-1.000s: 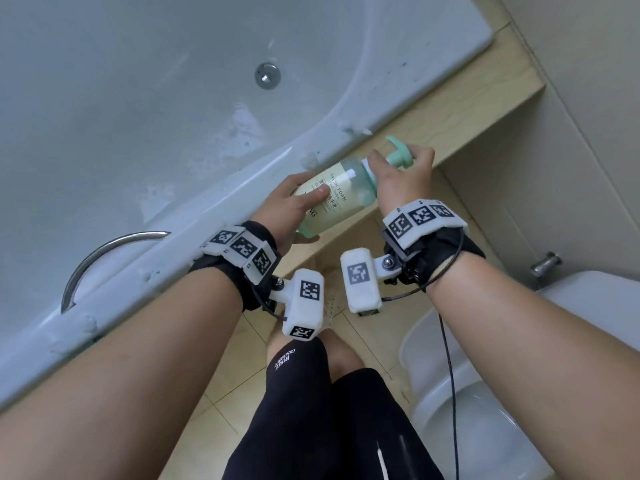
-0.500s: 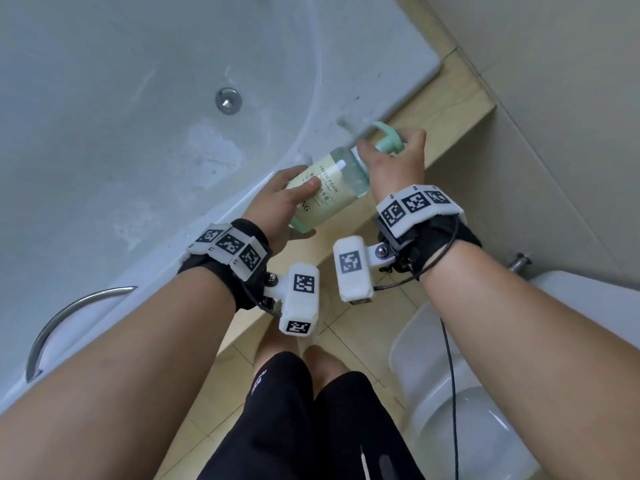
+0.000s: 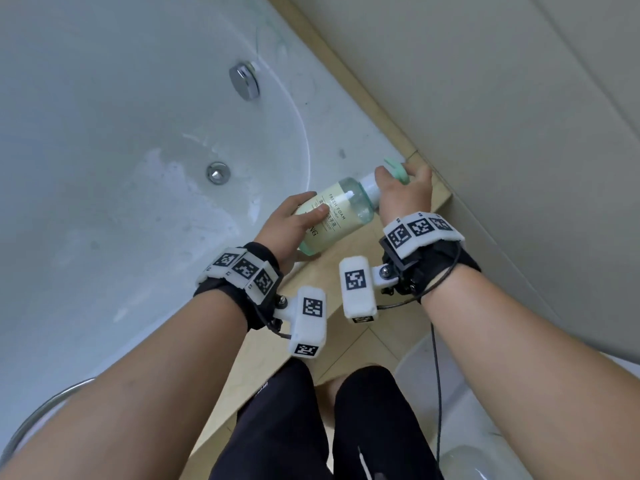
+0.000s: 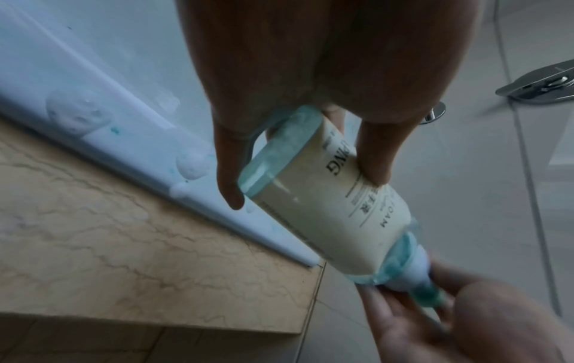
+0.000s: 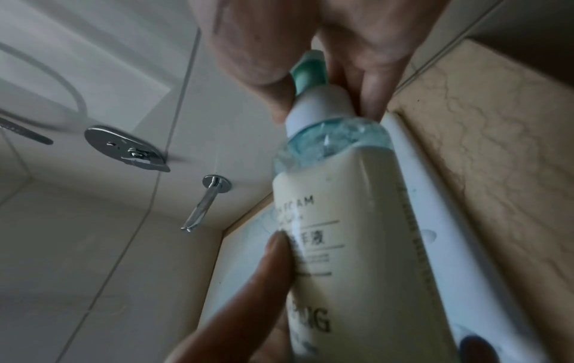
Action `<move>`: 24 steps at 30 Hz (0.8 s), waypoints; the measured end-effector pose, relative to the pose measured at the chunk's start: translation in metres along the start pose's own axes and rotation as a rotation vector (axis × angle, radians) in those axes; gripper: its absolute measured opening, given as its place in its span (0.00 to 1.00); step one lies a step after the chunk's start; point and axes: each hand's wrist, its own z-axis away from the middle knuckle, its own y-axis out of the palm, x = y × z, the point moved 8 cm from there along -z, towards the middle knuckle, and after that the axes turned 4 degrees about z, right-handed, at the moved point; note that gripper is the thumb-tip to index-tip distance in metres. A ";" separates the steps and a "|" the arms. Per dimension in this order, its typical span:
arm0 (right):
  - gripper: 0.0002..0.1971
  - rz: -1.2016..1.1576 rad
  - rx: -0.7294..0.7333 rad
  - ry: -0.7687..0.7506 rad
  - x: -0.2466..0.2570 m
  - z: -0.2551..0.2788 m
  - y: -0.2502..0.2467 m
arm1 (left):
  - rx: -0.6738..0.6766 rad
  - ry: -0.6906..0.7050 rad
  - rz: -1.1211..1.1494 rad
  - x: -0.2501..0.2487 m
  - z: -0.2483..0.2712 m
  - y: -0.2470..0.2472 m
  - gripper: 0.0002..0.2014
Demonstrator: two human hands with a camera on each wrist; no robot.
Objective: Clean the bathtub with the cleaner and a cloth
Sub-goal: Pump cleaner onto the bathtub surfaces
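Cleaner bottle [image 3: 334, 216]: held tilted over the bathtub rim [image 3: 349, 147], base toward the person, pump head [image 3: 396, 170] away. Left hand [image 3: 289, 225] round the base end; right hand [image 3: 403, 194] at the pump. Bathtub [image 3: 104, 168] to the left, drain [image 3: 218, 172] in its floor, overflow knob [image 3: 244, 81] beyond. Stone ledge [image 3: 363, 244] beneath the hands; wall [image 3: 485, 98] to the right.

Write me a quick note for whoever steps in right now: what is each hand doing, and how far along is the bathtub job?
Left hand: grips the cleaner bottle around its body, held tilted over the bathtub rim.
Right hand: fingers around the green pump head.
Done: foam blobs already sit on the rim.
Left: wipe the tub; no cloth is in view.
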 end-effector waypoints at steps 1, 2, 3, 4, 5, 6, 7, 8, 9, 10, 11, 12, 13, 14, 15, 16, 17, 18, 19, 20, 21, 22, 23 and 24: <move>0.12 -0.008 -0.029 -0.020 0.004 -0.002 -0.004 | 0.012 -0.008 0.013 0.000 -0.001 0.003 0.18; 0.13 -0.002 -0.048 -0.044 0.009 -0.004 -0.007 | 0.027 -0.013 0.032 0.000 -0.003 0.008 0.19; 0.15 0.007 -0.047 -0.069 0.014 -0.007 -0.008 | 0.041 -0.015 0.055 -0.001 -0.006 0.014 0.19; 0.18 0.015 -0.026 -0.092 0.019 -0.011 -0.007 | 0.049 -0.015 0.080 -0.002 -0.009 0.019 0.19; 0.21 0.020 0.017 -0.110 0.022 -0.015 -0.004 | 0.053 -0.012 0.102 -0.003 -0.012 0.024 0.18; 0.23 0.029 0.065 -0.122 0.025 -0.019 -0.001 | 0.053 -0.006 0.115 -0.004 -0.015 0.026 0.17; 0.26 0.041 0.116 -0.124 0.025 -0.024 0.003 | 0.047 0.003 0.119 -0.004 -0.018 0.027 0.16; 0.29 0.050 0.161 -0.118 0.025 -0.029 0.008 | 0.030 0.016 0.113 -0.005 -0.022 0.027 0.15; 0.31 0.056 0.191 -0.105 0.022 -0.035 0.011 | 0.006 0.031 0.104 -0.007 -0.025 0.024 0.15; 0.34 0.060 0.213 -0.089 0.020 -0.039 0.015 | -0.021 0.045 0.094 -0.008 -0.029 0.022 0.15; 0.36 0.065 0.234 -0.079 0.020 -0.044 0.019 | -0.047 0.066 0.086 -0.012 -0.032 0.019 0.16; 0.36 0.065 0.247 -0.080 0.021 -0.048 0.023 | -0.068 0.087 0.079 -0.015 -0.036 0.019 0.16; 0.35 0.060 0.250 -0.094 0.024 -0.053 0.025 | -0.079 0.102 0.080 -0.019 -0.040 0.020 0.16; 0.32 0.052 0.246 -0.120 0.028 -0.059 0.025 | -0.084 0.114 0.086 -0.022 -0.044 0.022 0.15; 0.31 0.053 0.242 -0.149 0.032 -0.066 0.025 | -0.086 0.124 0.094 -0.024 -0.048 0.026 0.15; 0.31 0.063 0.241 -0.174 0.037 -0.071 0.025 | -0.090 0.134 0.105 -0.027 -0.051 0.030 0.14; 0.31 0.079 0.246 -0.197 0.043 -0.077 0.026 | -0.095 0.144 0.123 -0.031 -0.054 0.033 0.14; 0.32 0.095 0.253 -0.219 0.048 -0.082 0.027 | -0.103 0.154 0.145 -0.034 -0.058 0.036 0.14; 0.32 0.109 0.263 -0.238 0.053 -0.087 0.029 | -0.111 0.164 0.165 -0.038 -0.061 0.039 0.15; 0.32 0.119 0.274 -0.254 0.058 -0.092 0.032 | -0.121 0.173 0.181 -0.041 -0.063 0.042 0.15; 0.32 0.127 0.278 -0.265 0.063 -0.096 0.033 | -0.128 0.181 0.192 -0.045 -0.065 0.046 0.15; 0.31 0.136 0.275 -0.273 0.069 -0.100 0.035 | -0.135 0.187 0.200 -0.050 -0.067 0.049 0.16; 0.31 0.141 0.273 -0.273 0.075 -0.104 0.036 | -0.143 0.194 0.205 -0.055 -0.069 0.052 0.16; 0.31 0.135 0.274 -0.271 0.081 -0.107 0.038 | -0.153 0.202 0.208 -0.061 -0.070 0.054 0.16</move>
